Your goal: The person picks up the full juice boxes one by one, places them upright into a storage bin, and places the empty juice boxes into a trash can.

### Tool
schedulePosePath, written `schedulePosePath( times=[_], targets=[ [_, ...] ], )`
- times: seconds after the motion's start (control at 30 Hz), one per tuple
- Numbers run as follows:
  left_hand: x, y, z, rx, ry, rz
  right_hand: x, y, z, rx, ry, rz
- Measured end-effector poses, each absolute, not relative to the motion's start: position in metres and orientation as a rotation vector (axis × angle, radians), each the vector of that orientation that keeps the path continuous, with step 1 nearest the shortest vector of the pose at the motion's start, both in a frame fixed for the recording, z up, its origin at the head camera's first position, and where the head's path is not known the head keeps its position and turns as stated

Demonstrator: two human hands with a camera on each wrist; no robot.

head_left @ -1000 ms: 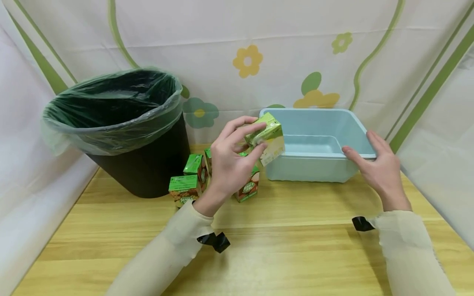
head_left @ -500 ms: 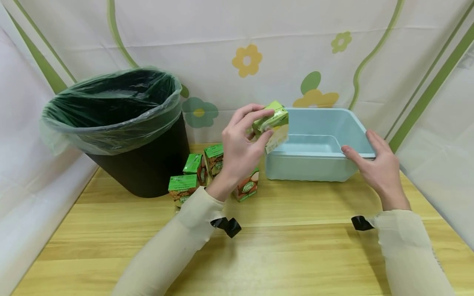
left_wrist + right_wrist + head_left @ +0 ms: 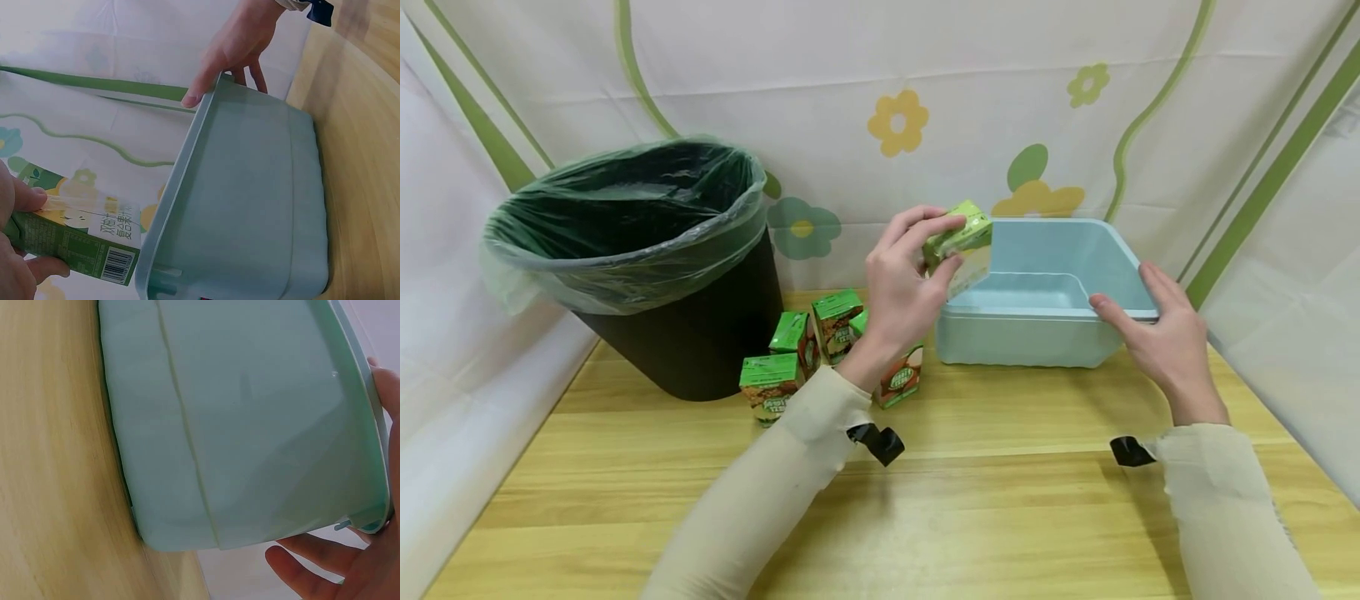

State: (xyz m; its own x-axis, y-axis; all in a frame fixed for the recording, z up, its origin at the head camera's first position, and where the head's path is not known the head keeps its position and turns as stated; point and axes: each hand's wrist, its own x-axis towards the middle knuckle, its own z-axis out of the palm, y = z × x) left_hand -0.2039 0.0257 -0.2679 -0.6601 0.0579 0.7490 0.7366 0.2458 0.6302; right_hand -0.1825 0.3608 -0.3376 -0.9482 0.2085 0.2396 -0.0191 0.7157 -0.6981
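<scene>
My left hand [image 3: 901,279] grips a green juice carton [image 3: 94,225], thumb on one side and fingers on the other. The carton is tilted, its lower end at the left part of the light blue plastic tub's [image 3: 1030,337] rim; in the head view it overlaps the tub's left end. At the tub's front right corner, my right hand [image 3: 1165,346] holds the rim, thumb over the edge and fingers along the outer side. Below my left wrist stand several small green-topped boxes [image 3: 772,371], one of them [image 3: 901,379] partly hidden by that arm.
A black trash bin [image 3: 700,350] lined with a translucent green bag [image 3: 722,221] stands at the left, right beside the boxes. Everything rests on a wooden table [image 3: 985,500]. White curtains [image 3: 820,50] printed with flowers hang behind and at both sides.
My left hand has moved right and upward with the juice carton, from over the boxes toward the tub, uncovering more of the boxes. My right hand stays on the tub's rim.
</scene>
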Motion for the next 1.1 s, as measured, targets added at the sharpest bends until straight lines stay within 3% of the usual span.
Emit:
schedulePosePath(
  times=[1.1],
  targets=[
    [-0.249,0.073,-0.275,-0.164,-2.184,-1.859,-0.182,0.358,-0.337,-0.149,-2.614,1.083]
  ],
)
